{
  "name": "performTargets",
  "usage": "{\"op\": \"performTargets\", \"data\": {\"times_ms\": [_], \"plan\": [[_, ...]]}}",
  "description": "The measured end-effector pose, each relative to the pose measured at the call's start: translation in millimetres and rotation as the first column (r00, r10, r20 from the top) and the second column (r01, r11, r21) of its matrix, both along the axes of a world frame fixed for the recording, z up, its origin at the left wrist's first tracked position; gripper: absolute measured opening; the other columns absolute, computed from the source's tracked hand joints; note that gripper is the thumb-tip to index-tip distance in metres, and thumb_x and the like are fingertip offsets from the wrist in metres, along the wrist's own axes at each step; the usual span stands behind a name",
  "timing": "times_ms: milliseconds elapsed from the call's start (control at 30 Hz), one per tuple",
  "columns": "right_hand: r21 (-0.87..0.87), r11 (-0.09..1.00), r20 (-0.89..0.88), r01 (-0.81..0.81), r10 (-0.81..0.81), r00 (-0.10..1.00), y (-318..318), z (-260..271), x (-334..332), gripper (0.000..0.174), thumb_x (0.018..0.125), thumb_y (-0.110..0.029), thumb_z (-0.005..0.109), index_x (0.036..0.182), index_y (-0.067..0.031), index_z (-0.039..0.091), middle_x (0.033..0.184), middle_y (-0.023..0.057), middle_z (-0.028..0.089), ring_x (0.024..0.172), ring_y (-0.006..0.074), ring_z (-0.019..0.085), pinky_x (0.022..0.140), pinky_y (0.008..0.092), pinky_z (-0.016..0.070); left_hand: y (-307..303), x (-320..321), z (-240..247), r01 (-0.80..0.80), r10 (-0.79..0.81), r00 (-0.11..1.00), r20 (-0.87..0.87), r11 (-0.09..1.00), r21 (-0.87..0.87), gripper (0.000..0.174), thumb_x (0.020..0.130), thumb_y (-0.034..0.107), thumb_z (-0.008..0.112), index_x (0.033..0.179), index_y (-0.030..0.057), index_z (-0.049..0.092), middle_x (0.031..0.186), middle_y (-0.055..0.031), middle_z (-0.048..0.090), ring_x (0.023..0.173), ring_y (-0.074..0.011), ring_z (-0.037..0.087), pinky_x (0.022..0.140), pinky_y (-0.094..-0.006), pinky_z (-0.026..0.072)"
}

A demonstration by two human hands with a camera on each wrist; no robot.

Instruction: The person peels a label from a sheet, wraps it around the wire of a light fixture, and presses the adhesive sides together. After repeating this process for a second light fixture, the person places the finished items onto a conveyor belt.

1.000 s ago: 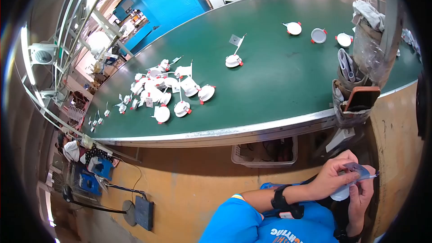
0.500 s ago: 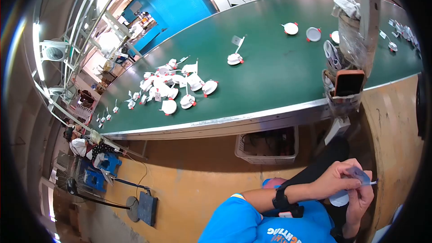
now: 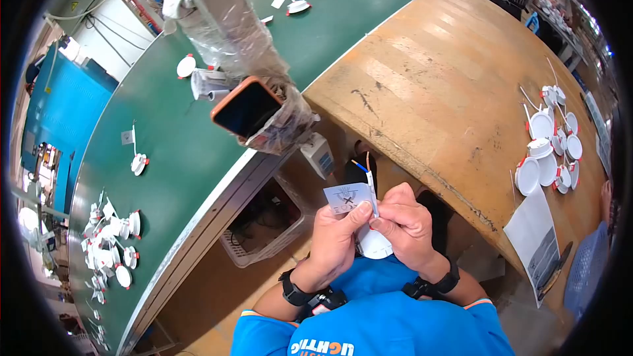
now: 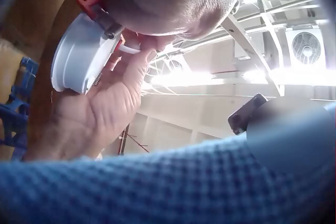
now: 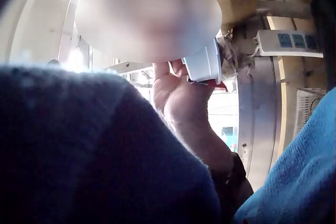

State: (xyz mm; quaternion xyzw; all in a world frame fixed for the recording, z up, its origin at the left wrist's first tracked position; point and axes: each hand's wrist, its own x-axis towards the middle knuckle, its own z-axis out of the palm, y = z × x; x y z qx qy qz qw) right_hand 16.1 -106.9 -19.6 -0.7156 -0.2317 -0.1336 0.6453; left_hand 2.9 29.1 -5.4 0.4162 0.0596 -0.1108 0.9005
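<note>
In the head view, a round white downlight with red clips hangs close to my chest between both hands. Its white cable points up, ending in bare blue and brown wires. My left hand pinches a printed paper label against the cable, thumb on top. Just beside it, my right hand pinches the cable between thumb and curled fingers. The left wrist view shows the downlight's white housing, a red clip and a spring. In the right wrist view the housing is partly covered.
On the left, a green conveyor belt carries a heap of downlights. A post holds a phone in a plastic-wrapped pouch. The wooden table at right bears more downlights, a label sheet and a knife.
The head view has swung right, bringing the wooden table into sight. Both hands now appear in the middle, still on the downlight's cable and label, with the label turned face-up.
</note>
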Motion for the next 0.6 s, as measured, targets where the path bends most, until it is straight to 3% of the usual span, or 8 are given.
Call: {"op": "performTargets", "data": {"times_ms": [300,500,600], "plan": [[-0.020,1.000,-0.057,-0.020,0.019,0.998,4.9,-5.3,10.6,0.012,0.072,-0.010,0.069,0.082,-0.0029,0.067,0.071,0.0028,0.059,0.071,0.0172,0.047,0.068,0.0287,0.0344,6.8,11.9,-9.2,0.004,-0.004,1.000,0.007,1.000,0.024,0.020,0.081,0.015,0.063,0.095,0.0008,0.059,0.091,-0.0084,0.062,0.084,-0.0144,0.058,0.078,-0.0280,0.0455],[-0.038,0.996,-0.062,-0.079,0.077,0.995,7.9,-2.4,11.8,0.010,0.073,-0.010,0.068,0.080,-0.0028,0.067,0.077,0.0046,0.064,0.073,0.0189,0.050,0.070,0.0304,0.0356,21.8,18.8,-6.5,0.121,-0.119,0.992,0.033,0.990,-0.071,0.018,0.080,0.009,0.062,0.096,0.0016,0.059,0.094,-0.0083,0.062,0.083,-0.0140,0.058,0.079,-0.0289,0.0455],[-0.055,0.995,-0.068,-0.079,0.075,0.995,11.0,-1.6,12.4,0.008,0.071,-0.008,0.069,0.077,-0.0026,0.066,0.074,0.0051,0.062,0.072,0.0201,0.050,0.069,0.0310,0.0362,26.6,22.7,-8.2,0.178,-0.177,0.983,0.043,0.984,-0.030,0.017,0.078,0.005,0.061,0.095,0.0025,0.059,0.095,-0.0081,0.061,0.085,-0.0140,0.058,0.080,-0.0293,0.0453]]}}
